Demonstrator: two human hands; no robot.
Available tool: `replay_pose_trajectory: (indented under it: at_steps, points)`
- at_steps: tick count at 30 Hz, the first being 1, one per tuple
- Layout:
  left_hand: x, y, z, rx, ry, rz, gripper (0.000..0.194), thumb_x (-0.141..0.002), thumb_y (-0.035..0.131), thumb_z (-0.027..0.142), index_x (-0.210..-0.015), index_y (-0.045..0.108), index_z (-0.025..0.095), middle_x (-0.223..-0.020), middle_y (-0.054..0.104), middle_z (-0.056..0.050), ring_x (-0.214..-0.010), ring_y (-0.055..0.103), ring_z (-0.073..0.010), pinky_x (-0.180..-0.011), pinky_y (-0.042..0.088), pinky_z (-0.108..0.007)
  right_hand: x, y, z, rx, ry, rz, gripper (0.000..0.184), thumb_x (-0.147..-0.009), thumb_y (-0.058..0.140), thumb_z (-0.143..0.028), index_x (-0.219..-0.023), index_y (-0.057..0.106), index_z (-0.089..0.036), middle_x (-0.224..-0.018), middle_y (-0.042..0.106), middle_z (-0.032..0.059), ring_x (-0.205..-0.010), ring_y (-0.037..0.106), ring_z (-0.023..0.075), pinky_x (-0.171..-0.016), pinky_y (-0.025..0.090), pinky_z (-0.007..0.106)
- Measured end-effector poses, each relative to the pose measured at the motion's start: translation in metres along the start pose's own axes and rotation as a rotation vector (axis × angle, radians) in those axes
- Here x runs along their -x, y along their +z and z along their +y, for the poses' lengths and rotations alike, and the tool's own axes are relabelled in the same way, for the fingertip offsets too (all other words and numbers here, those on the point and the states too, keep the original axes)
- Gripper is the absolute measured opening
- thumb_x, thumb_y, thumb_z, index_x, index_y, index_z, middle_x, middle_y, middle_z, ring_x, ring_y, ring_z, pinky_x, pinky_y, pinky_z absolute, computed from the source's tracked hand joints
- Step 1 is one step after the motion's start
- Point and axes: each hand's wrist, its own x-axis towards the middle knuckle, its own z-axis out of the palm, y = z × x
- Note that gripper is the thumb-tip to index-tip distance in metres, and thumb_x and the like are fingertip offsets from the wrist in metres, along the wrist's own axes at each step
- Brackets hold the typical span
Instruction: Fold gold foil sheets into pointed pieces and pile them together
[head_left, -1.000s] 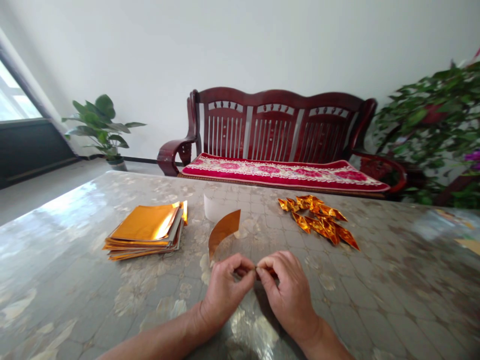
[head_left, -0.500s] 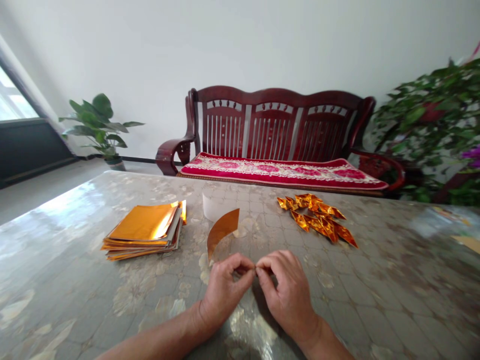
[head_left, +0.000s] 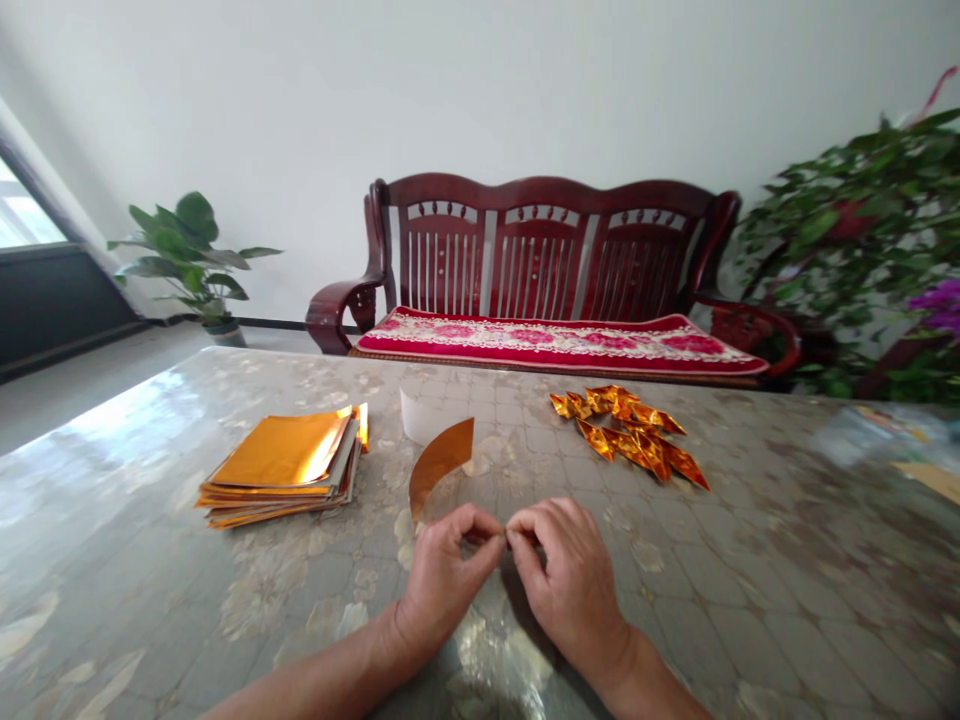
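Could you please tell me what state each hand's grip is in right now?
Left grip: closed, pinching a small gold foil piece, mostly hidden.
Right grip: closed on the same piece.

Noted: foil sheets (head_left: 281, 452), near left, gold-orange. Folded foil pieces (head_left: 628, 432), far right, same gold. Table cover (head_left: 750, 560) grey, cream floral and tile pattern. Far bench (head_left: 540, 240) dark red; cushion (head_left: 555, 342) crimson, pink roses, cream border.

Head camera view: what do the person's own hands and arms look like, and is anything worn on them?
The left hand and right hand are bare, with no gloves, rings or watch showing. The left forearm and right forearm are bare too, with no sleeve in view and no cables or markings.
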Motion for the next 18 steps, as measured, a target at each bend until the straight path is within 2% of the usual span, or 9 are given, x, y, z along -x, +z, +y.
replay_pose_trajectory:
  at_steps: [3, 6, 9, 15, 18]
  points:
    - [0.0011, -0.0021, 0.0004, -0.017, 0.006, 0.004, 0.014, -0.082, 0.062, 0.021, -0.069, 0.066, 0.018, -0.065, 0.068, 0.003, -0.064, 0.063, -0.0120, -0.064, 0.046, -0.019, 0.0010, -0.0001, 0.0003, -0.017, 0.001, 0.005, 0.013, -0.094, 0.055, -0.017, -0.082, 0.057, -0.022, -0.079, 0.062, 0.0012, -0.082, 0.051, 0.0206, -0.075, 0.034, 0.035]
    - [0.0016, -0.0057, 0.0019, -0.031, -0.008, -0.037, 0.026, -0.090, 0.053, 0.023, -0.068, 0.067, 0.020, -0.068, 0.069, 0.003, -0.068, 0.063, -0.0123, -0.067, 0.045, -0.019, 0.0003, -0.0004, 0.0003, -0.038, 0.005, 0.016, 0.012, -0.094, 0.056, -0.018, -0.083, 0.057, -0.022, -0.079, 0.062, 0.0010, -0.082, 0.051, 0.0203, -0.075, 0.035, 0.034]
    - [0.0012, -0.0072, 0.0028, 0.045, -0.039, -0.077, 0.033, -0.093, 0.047, 0.025, -0.067, 0.067, 0.020, -0.068, 0.069, 0.003, -0.068, 0.064, -0.0125, -0.067, 0.045, -0.019, -0.0012, -0.0008, -0.0002, -0.058, 0.008, 0.010, 0.013, -0.095, 0.055, -0.019, -0.082, 0.057, -0.022, -0.079, 0.062, 0.0008, -0.081, 0.051, 0.0201, -0.075, 0.035, 0.034]
    - [-0.0018, -0.0007, -0.0008, 0.409, -0.205, -0.103, 0.016, -0.077, 0.067, 0.028, -0.066, 0.065, 0.017, -0.059, 0.069, 0.000, -0.057, 0.064, -0.0134, -0.058, 0.049, -0.020, 0.0001, -0.0016, 0.0003, -0.114, 0.021, 0.000, 0.015, -0.094, 0.055, -0.019, -0.080, 0.057, -0.022, -0.077, 0.061, 0.0001, -0.080, 0.051, 0.0190, -0.074, 0.036, 0.033]
    - [-0.0032, 0.0019, -0.0031, 0.532, -0.247, -0.125, 0.014, -0.071, 0.073, 0.026, -0.067, 0.065, 0.016, -0.057, 0.068, 0.001, -0.054, 0.063, -0.0123, -0.056, 0.050, -0.020, 0.0013, -0.0011, 0.0011, -0.123, 0.015, 0.000, 0.015, -0.095, 0.055, -0.019, -0.080, 0.057, -0.022, -0.077, 0.061, 0.0001, -0.080, 0.051, 0.0189, -0.074, 0.036, 0.033]
